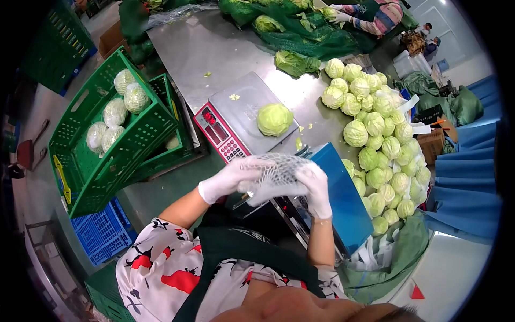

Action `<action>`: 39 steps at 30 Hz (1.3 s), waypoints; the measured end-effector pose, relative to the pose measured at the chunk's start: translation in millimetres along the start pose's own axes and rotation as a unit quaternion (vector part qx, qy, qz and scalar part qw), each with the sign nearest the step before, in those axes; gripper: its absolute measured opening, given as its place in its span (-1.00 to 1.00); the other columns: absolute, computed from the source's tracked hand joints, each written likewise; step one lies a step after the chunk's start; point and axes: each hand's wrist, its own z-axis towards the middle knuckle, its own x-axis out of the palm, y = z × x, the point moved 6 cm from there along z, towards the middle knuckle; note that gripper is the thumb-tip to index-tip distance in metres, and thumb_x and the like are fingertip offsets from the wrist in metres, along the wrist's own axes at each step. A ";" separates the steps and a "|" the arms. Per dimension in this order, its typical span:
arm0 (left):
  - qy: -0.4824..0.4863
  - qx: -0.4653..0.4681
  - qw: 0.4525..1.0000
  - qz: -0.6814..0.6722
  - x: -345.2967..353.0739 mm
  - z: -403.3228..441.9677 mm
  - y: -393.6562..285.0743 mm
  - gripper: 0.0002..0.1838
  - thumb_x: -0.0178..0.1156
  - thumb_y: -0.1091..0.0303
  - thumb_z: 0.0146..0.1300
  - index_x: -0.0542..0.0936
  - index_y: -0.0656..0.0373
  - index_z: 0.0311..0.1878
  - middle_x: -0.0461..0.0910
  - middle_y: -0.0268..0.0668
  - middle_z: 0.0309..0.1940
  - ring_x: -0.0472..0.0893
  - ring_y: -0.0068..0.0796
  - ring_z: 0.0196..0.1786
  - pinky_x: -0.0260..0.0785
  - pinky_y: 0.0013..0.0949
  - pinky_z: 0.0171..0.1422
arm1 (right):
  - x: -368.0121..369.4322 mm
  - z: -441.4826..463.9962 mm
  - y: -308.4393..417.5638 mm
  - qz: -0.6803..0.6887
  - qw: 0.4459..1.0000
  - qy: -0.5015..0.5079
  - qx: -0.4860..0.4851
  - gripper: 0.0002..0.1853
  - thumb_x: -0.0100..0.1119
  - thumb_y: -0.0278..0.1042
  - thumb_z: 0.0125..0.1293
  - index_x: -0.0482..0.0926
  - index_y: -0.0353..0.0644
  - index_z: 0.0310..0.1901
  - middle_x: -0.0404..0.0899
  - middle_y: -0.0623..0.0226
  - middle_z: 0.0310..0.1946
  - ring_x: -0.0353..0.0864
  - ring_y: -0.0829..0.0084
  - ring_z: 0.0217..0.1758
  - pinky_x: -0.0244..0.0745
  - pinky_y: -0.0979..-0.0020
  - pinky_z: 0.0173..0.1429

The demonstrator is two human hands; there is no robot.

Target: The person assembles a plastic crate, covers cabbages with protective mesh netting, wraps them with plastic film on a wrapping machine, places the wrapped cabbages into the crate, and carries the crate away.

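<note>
A white foam net (279, 170) is stretched between both hands, in front of the scale; whether anything is inside it I cannot tell. My left hand (232, 178), in a white glove, is closed on the net's left side. On the opposite side my right hand (314, 188), also gloved, grips the net with bent fingers. A single pale green cabbage (275, 119) sits on the metal plate of the weighing scale (236, 99), just beyond the net. Red digits are lit on the scale's display (214, 126).
Many cabbages (375, 124) are piled on the right of the steel table (177, 45). To the left, a green crate (80, 161) holds several netted cabbages (114, 111). A blue panel (338, 196) stands beside my right hand. Another person's gloved hands (339, 15) are at the far side.
</note>
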 end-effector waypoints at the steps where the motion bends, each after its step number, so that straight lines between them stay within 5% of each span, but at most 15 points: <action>1: -0.057 -0.023 0.997 0.054 -29.3 16.3 20.4 -0.61 0.14 0.51 0.31 0.56 0.35 0.20 0.63 -0.15 0.09 0.62 -0.48 0.06 0.46 -0.42 0.18 | -3.1 20.3 -9.4 -0.082 0.995 -0.039 -0.028 -0.84 0.27 -0.39 0.30 0.62 -0.32 -0.19 0.62 0.43 -0.31 0.52 0.64 -0.24 0.43 0.49 -0.11; 6: -0.327 0.123 0.925 0.152 -103.1 96.6 17.6 -0.60 0.12 0.49 0.34 0.53 0.32 0.24 0.70 -0.29 -0.20 0.65 -0.56 -0.17 0.48 -0.52 -0.03 | -37.4 126.1 -53.9 -0.217 0.923 -0.286 -0.138 -0.82 0.18 -0.34 0.39 0.61 -0.29 -0.28 0.61 0.33 -0.48 0.48 0.55 -0.42 0.42 0.41 -0.26; 10: -0.408 0.175 0.864 0.240 -186.6 162.0 63.7 -0.55 0.09 0.14 0.46 0.54 0.32 0.21 0.65 -0.33 -0.28 0.60 -0.60 -0.23 0.47 -0.49 -0.11 | -23.9 194.3 -73.4 -0.226 0.939 -0.223 -0.133 -0.58 -0.06 -0.05 0.53 0.64 -0.26 -0.02 0.66 -0.02 -0.39 0.65 0.06 -0.31 0.51 0.15 -0.13; 11: -0.324 0.052 0.934 0.143 -175.5 164.8 63.7 -0.50 -0.01 0.04 0.49 0.56 0.28 0.19 0.66 -0.25 -0.14 0.65 -0.45 -0.14 0.50 -0.40 -0.04 | -18.4 203.1 -77.5 -0.362 0.896 -0.216 -0.136 -0.56 -0.12 -0.06 0.56 0.64 -0.27 -0.01 0.65 -0.06 -0.42 0.64 0.03 -0.37 0.50 0.10 -0.18; 13: -0.305 -0.064 0.946 0.086 -212.0 172.6 90.3 -0.48 -0.04 0.03 0.49 0.55 0.27 0.22 0.64 -0.19 0.01 0.65 -0.35 -0.04 0.51 -0.30 0.07 | -10.2 211.1 -83.2 -0.496 0.837 -0.180 -0.145 -0.53 -0.21 -0.10 0.60 0.62 -0.33 -0.01 0.62 -0.11 -0.49 0.61 0.00 -0.48 0.48 0.02 -0.27; 16: -0.224 0.015 0.957 -0.183 -191.8 184.3 95.6 -0.42 -0.07 -0.01 0.48 0.49 0.30 0.28 0.59 -0.06 0.15 0.60 -0.22 0.16 0.49 -0.17 0.25 | 2.3 178.3 -53.3 -0.328 0.904 -0.226 -0.157 -0.52 -0.08 -0.07 0.56 0.59 -0.39 -0.26 0.51 -0.03 -0.59 0.48 0.27 -0.53 0.41 0.16 -0.34; 18: 0.029 -0.069 0.963 -0.258 -143.4 168.4 92.2 -0.23 -0.19 -0.23 0.43 0.39 0.30 0.36 0.47 0.01 0.29 0.52 -0.11 0.29 0.35 -0.13 0.43 | 15.3 138.7 -30.4 -0.205 0.940 -0.224 -0.153 -0.45 0.01 -0.05 0.54 0.57 -0.44 -0.43 0.44 0.02 -0.65 0.39 0.45 -0.56 0.36 0.25 -0.39; 19: 0.054 0.039 0.997 0.039 -123.4 152.5 79.8 -0.27 -0.19 -0.18 0.44 0.38 0.29 0.37 0.46 -0.01 0.30 0.49 -0.08 0.31 0.31 -0.08 0.46 | 22.8 115.2 -10.2 -0.132 0.961 -0.197 -0.140 -0.55 0.09 -0.14 0.51 0.55 -0.42 -0.41 0.45 0.21 -0.67 0.26 0.57 -0.52 0.32 0.34 -0.39; 21: 0.045 0.078 0.990 0.112 -72.2 121.9 58.5 -0.33 -0.19 -0.11 0.48 0.37 0.26 0.39 0.46 -0.04 0.32 0.47 -0.05 0.33 0.28 -0.02 0.48 | 14.2 105.0 -21.4 -0.141 0.964 -0.158 -0.162 -0.64 0.11 -0.22 0.50 0.64 -0.41 -0.28 0.61 0.36 -0.54 0.43 0.63 -0.44 0.43 0.45 -0.26; 23: -0.028 -0.089 0.941 -0.325 -27.4 97.2 60.1 -0.38 -0.20 -0.04 0.51 0.37 0.24 0.39 0.46 -0.05 0.31 0.49 -0.05 0.31 0.31 -0.01 0.46 | -1.5 87.5 -13.4 -0.118 0.980 -0.046 -0.152 -0.69 0.13 -0.27 0.47 0.67 -0.41 -0.15 0.70 0.35 -0.32 0.56 0.61 -0.29 0.49 0.50 -0.13; 24: -0.018 -0.094 0.949 -0.300 -18.7 96.4 68.4 -0.41 -0.21 -0.01 0.52 0.38 0.24 0.38 0.47 -0.06 0.31 0.49 -0.06 0.31 0.32 -0.02 0.45 | -11.0 81.4 -15.1 -0.136 0.974 0.024 -0.181 -0.70 0.14 -0.30 0.46 0.67 -0.42 -0.07 0.72 0.33 -0.20 0.62 0.59 -0.19 0.51 0.52 -0.06; 25: -0.009 -0.098 0.956 -0.275 -12.8 97.6 80.7 -0.43 -0.22 0.02 0.53 0.38 0.24 0.37 0.47 -0.06 0.30 0.49 -0.07 0.31 0.33 -0.03 0.44 | -19.1 77.0 -41.4 0.181 0.982 0.047 0.042 -0.68 0.13 -0.34 0.44 0.62 -0.46 0.03 0.70 0.31 -0.07 0.66 0.51 -0.10 0.54 0.49 0.00; 29: 0.082 -0.131 0.950 -0.271 28.4 107.8 106.2 -0.47 -0.23 0.05 0.55 0.43 0.23 0.32 0.52 -0.07 0.23 0.54 -0.12 0.24 0.41 -0.07 0.37 | -61.0 28.3 -55.7 0.210 0.972 -0.012 0.109 -0.65 0.13 -0.28 0.45 0.58 -0.38 0.09 0.67 0.25 -0.03 0.65 0.41 0.01 0.55 0.41 0.10; 34: 0.162 -0.172 0.878 -0.417 109.9 133.2 105.6 -0.46 -0.16 0.07 0.48 0.47 0.28 0.28 0.56 0.00 0.19 0.57 -0.03 0.21 0.37 0.03 0.38 | -178.9 -64.1 -43.9 0.173 0.944 -0.281 0.006 -0.67 0.16 -0.16 0.44 0.60 -0.23 0.07 0.62 0.25 0.01 0.62 0.44 0.06 0.49 0.38 0.17; 39: 0.112 -0.101 0.987 -0.055 177.6 168.6 134.9 -0.52 -0.08 0.32 0.27 0.55 0.42 0.13 0.64 -0.03 0.07 0.63 -0.21 0.14 0.42 -0.24 0.32 | -178.9 -118.1 -22.0 0.181 0.953 -0.231 -0.071 -0.32 0.12 -0.08 0.46 0.20 -0.33 0.45 0.40 0.09 0.31 0.44 0.37 0.31 0.35 0.40 0.34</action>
